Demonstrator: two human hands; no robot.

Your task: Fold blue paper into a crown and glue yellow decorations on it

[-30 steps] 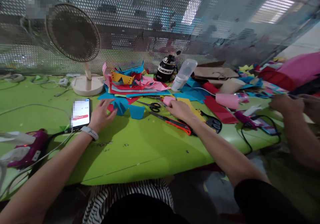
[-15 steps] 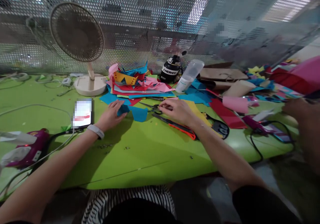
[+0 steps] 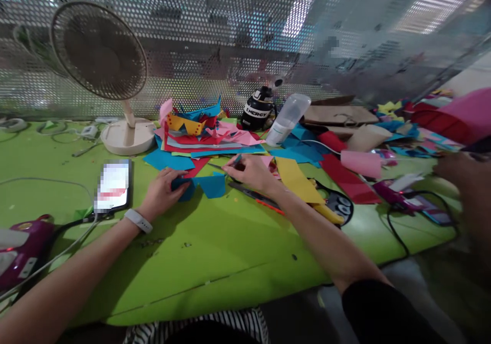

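My left hand [image 3: 164,193] rests on the green table, its fingers closed on a folded piece of blue paper [image 3: 214,185] with a notched edge. The blue piece stands up to the right of those fingers. To the right, my right hand [image 3: 251,174] is closed around small scissors [image 3: 216,166], whose thin dark blade points left from the fingers; most of the handles are hidden. Below my right hand lies a long dark tool with an orange edge [image 3: 264,200], partly covered by my forearm. A yellow paper strip [image 3: 297,177] lies to its right.
Behind the hands is a stack of coloured paper with cut-out crowns [image 3: 187,124]. A fan [image 3: 128,135], a phone [image 3: 114,185], a black bottle [image 3: 258,111] and a clear bottle [image 3: 289,119] stand around. Cables and power strips [image 3: 28,254] flank both sides; another person's arm [image 3: 462,180] is at right.
My right hand has taken up the scissors from the table and shifted slightly left. My left hand keeps hold of the blue paper. The camera view has shifted somewhat.
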